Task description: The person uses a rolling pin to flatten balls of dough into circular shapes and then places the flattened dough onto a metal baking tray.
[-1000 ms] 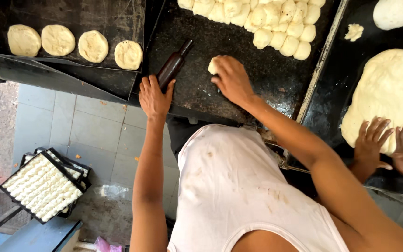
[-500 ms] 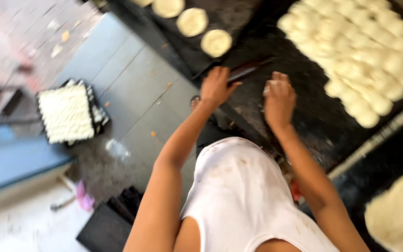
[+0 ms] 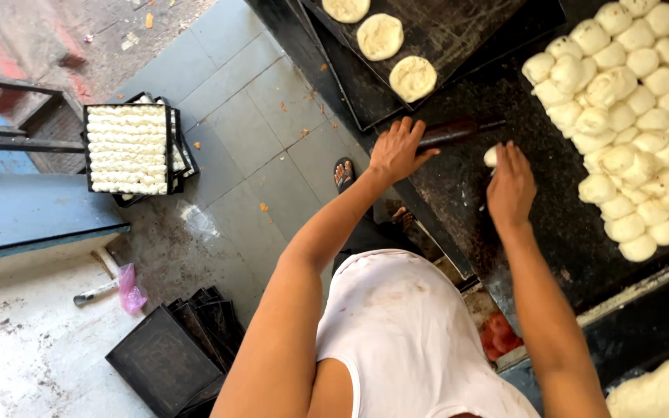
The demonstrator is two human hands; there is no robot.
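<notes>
My left hand (image 3: 398, 151) rests with fingers spread on the near end of a dark rolling pin (image 3: 452, 132) lying on the black work table (image 3: 551, 240). My right hand (image 3: 511, 186) lies palm down on the table, its fingertips touching a small white dough ball (image 3: 491, 156). A large heap of several dough balls (image 3: 632, 116) sits to the right of that hand. Three flattened dough rounds (image 3: 381, 36) lie on a dark tray (image 3: 458, 31) beyond the rolling pin.
A black tray of shaped dough strips (image 3: 128, 149) stands on the tiled floor at left, beside a blue bench (image 3: 32, 213). Stacked empty black trays (image 3: 172, 356) lie near my left elbow. A big slab of dough (image 3: 660, 391) shows at the bottom right corner.
The view has swung left and steadied. My left hand has come down onto the rolling pin. My right hand stays on the small dough ball.
</notes>
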